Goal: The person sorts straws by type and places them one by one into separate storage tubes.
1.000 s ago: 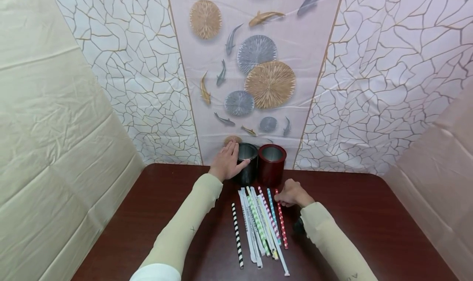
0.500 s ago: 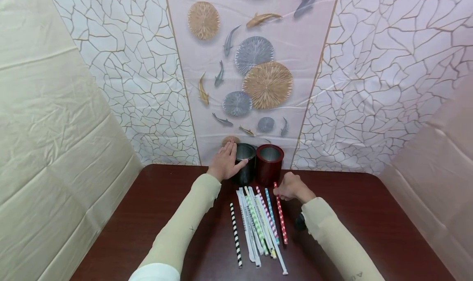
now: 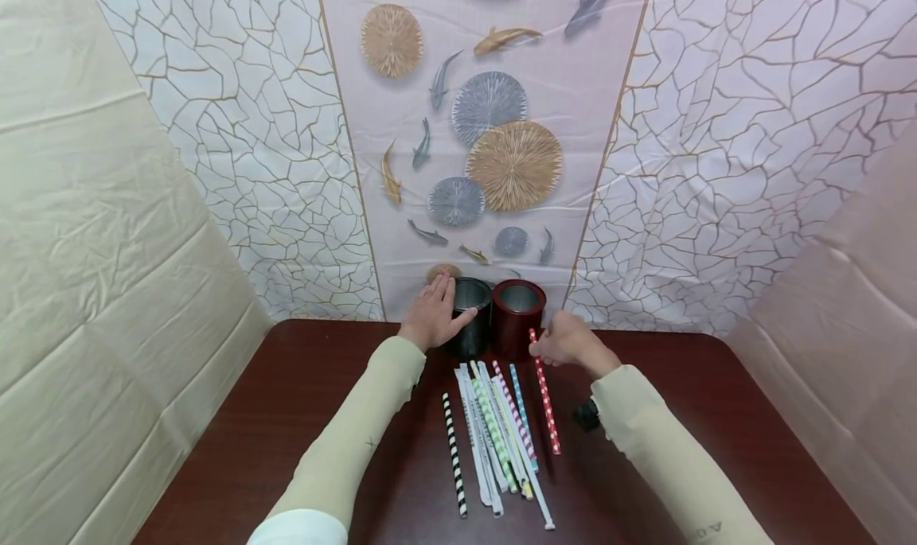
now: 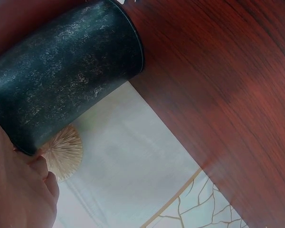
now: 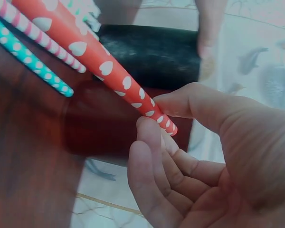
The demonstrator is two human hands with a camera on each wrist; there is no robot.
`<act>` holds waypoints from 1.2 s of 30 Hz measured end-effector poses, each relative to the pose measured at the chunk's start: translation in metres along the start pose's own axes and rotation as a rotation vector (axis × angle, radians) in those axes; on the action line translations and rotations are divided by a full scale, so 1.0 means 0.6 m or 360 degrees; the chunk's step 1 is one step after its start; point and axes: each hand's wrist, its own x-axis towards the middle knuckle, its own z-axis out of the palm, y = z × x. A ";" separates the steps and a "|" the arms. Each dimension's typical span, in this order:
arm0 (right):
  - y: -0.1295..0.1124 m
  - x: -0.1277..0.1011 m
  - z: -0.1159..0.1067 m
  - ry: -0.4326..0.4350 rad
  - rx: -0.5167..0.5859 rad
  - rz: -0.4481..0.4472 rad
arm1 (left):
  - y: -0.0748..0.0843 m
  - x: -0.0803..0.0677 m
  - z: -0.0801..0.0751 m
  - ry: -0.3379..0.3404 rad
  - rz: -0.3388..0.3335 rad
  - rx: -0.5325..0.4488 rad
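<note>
My right hand (image 3: 566, 343) pinches the far end of a red straw with white hearts (image 3: 544, 392) between thumb and forefinger, lifting that end beside the red cup (image 3: 518, 316). The pinch on the red straw (image 5: 99, 64) shows close up in the right wrist view. My left hand (image 3: 432, 316) grips the side of the black cup (image 3: 470, 322), which stands next to the red one at the wall. In the left wrist view the black cup (image 4: 61, 76) fills the upper left against my palm (image 4: 19, 190). Several patterned straws (image 3: 494, 430) lie in a loose bundle on the dark wooden table (image 3: 301, 418).
A black-and-white striped straw (image 3: 453, 453) lies apart at the bundle's left. A small black object (image 3: 587, 414) sits under my right forearm. Patterned cloth walls (image 3: 716, 171) close in the table at the back and both sides.
My right hand has moved away from me toward the red cup, drawing the red heart straw out of the bundle and raising its far end. The left hand has stayed on the black cup.
</note>
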 end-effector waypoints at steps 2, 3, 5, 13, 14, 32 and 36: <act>-0.008 -0.002 -0.012 0.0024 -0.0010 -0.0039 | -0.001 0.001 0.001 -0.0010 -0.0004 0.0006; -0.013 -0.002 -0.018 0.0032 -0.0009 -0.0043 | -0.001 0.002 0.001 -0.0017 -0.0006 0.0009; -0.021 -0.001 -0.031 0.0050 -0.0004 -0.0075 | -0.001 0.004 0.001 -0.0029 -0.0011 0.0015; -0.069 0.006 -0.081 0.0238 -0.0072 -0.0256 | -0.002 0.001 0.001 -0.0012 -0.0005 0.0002; -0.077 0.007 -0.088 0.0281 -0.0079 -0.0284 | -0.002 0.000 0.000 -0.0004 -0.0001 -0.0006; -0.181 0.036 -0.141 0.0959 0.0251 -0.0420 | -0.002 0.008 0.001 -0.0076 -0.0043 0.0067; -0.196 0.042 -0.131 0.1100 0.0375 -0.0509 | -0.005 0.012 0.004 -0.0077 -0.0043 0.0060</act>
